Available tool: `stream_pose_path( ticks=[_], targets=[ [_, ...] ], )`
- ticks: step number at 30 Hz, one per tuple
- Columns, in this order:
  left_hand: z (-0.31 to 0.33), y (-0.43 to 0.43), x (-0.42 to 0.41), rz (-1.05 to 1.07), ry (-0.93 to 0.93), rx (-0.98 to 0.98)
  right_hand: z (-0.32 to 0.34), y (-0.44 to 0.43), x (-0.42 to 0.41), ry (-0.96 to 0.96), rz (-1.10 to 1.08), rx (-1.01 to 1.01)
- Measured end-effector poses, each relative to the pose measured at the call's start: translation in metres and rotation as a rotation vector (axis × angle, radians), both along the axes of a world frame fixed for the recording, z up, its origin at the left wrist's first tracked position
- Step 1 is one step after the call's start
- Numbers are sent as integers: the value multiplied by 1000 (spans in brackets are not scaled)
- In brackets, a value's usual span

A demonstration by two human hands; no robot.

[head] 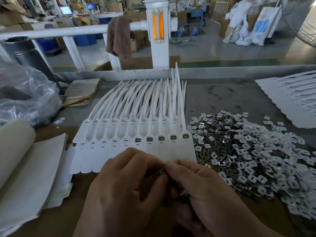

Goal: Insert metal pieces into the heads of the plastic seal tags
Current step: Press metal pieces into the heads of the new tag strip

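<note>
White seal tags (171,151) lie flat in a row, tails toward 12 o'clock. The five rightmost heads hold dark metal. Loose metal pieces (220,163) are heaped at 3 o'clock.

At 6 o'clock the left hand (123,182) and right hand (201,182) meet fingertip to fingertip, both pinching one small piece (162,171). Just beyond them, toward 12 o'clock, lies a fanned row of white seal tags (136,127); the five right-hand heads show dark inserts and the left-hand heads show white. A pile of metal pieces and white caps (248,151) spreads over the table (213,94) at 4 o'clock.
</note>
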State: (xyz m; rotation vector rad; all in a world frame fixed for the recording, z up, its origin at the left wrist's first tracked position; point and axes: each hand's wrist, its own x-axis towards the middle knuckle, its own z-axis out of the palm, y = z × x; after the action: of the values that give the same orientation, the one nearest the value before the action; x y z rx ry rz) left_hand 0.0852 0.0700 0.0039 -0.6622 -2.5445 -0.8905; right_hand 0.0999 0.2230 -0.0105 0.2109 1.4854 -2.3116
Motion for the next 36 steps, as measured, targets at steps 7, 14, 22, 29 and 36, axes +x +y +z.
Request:
stream_pose_path(
  ticks=[7,14,22,29,36],
  targets=[
    [2,-12,-10,76,-61,-18,0,3,1,-37,48,25],
    [-1,-26,-53,182,-60,-154,1,2,0,-81,128,-16],
    [-14,-37,-69,190,-82,-218,4,4,-1,-96,114,-78],
    [-10,-44,-69,181,-62,-221,7,3,0,-92,166,-95],
    [-12,-26,-75,158,-36,-301,8,2,1,-100,131,-112]
  ],
)
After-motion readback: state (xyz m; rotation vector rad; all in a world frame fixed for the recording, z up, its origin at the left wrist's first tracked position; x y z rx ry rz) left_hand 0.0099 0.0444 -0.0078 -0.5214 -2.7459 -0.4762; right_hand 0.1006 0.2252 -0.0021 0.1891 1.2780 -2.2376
